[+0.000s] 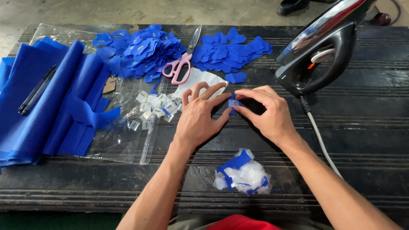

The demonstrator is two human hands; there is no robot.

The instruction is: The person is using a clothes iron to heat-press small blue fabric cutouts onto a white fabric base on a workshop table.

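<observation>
- While both hands are meeting mid-table, you are pinching the blue piece (232, 103) between them.
- Left hand (199, 115): fingertips pressing its left edge.
- Right hand (266, 113): thumb and forefinger grasping its right edge, equally near.

Both hands meet on the dark table (366, 127). Left hand (198, 117) and right hand (266, 113) pinch a small blue patch (233, 103) between their fingers (221, 99). Pink scissors (181, 66) lie beyond; an iron (319, 51) stands to the right; scraps (243, 172) lie near.
</observation>
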